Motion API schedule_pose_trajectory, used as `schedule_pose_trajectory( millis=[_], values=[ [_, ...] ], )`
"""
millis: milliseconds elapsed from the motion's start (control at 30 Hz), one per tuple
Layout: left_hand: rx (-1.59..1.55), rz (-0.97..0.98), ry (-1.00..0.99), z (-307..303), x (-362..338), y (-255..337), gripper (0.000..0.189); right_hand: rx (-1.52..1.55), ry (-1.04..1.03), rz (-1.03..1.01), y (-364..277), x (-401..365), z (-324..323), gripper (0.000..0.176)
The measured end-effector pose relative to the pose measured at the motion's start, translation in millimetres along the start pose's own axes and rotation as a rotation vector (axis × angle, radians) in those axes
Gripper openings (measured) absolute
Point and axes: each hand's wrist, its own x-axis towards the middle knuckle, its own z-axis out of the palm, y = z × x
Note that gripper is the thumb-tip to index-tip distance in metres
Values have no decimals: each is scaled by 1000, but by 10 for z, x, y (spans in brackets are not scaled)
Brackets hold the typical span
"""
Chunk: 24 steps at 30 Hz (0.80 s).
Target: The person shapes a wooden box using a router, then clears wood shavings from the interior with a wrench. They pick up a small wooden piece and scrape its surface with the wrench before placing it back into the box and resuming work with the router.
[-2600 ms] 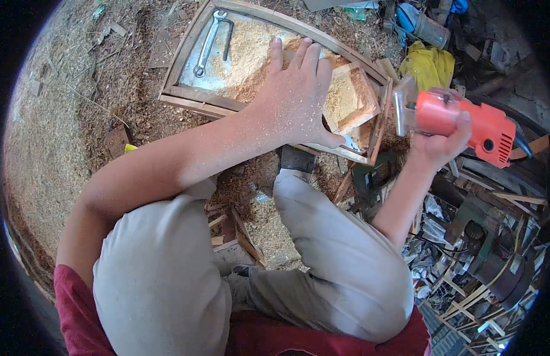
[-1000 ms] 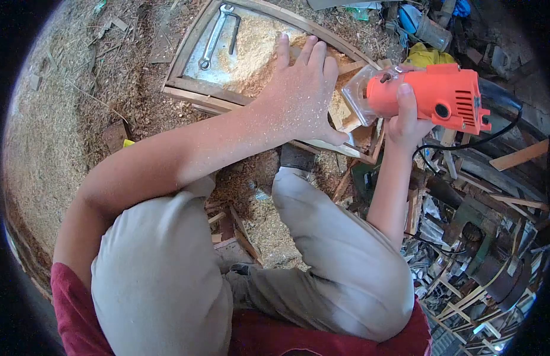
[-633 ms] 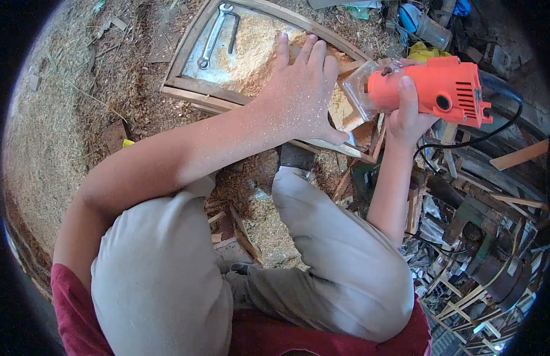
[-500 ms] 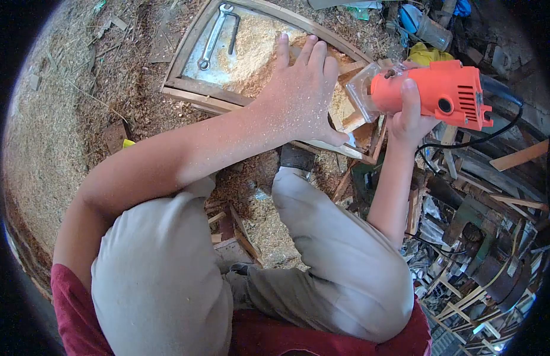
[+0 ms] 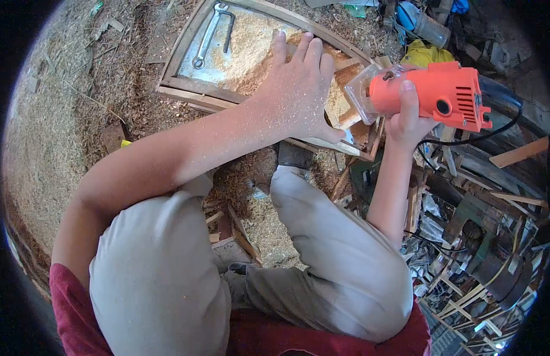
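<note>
The right hand (image 5: pixel 410 118) is clamped around the router (image 5: pixel 432 95), its clear base over the right end of the tray (image 5: pixel 195 98), near the block (image 5: pixel 341 107). The left hand (image 5: pixel 299 89) spreads its fingers apart over the middle. Left of it lie sawdust (image 5: pixel 248 47), a hex key (image 5: pixel 229 34) and a wrench (image 5: pixel 209 38)

The orange power tool (image 5: pixel 432 95) has been moved from beside the wooden frame (image 5: pixel 196 97); its clear base (image 5: pixel 359 95) is now seen over the frame's end.
</note>
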Motion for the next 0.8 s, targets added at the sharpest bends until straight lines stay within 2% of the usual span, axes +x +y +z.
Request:
schedule_pose_trajectory(
  millis=[700, 800],
  values=[
    [-20, 15, 23, 33, 2, -20, 120, -38, -34, 7, 121, 65, 29, 61],
    [-23, 4, 26, 31, -6, -17, 117, -38, -34, -44, 104, 77, 147, 59]
  ],
)
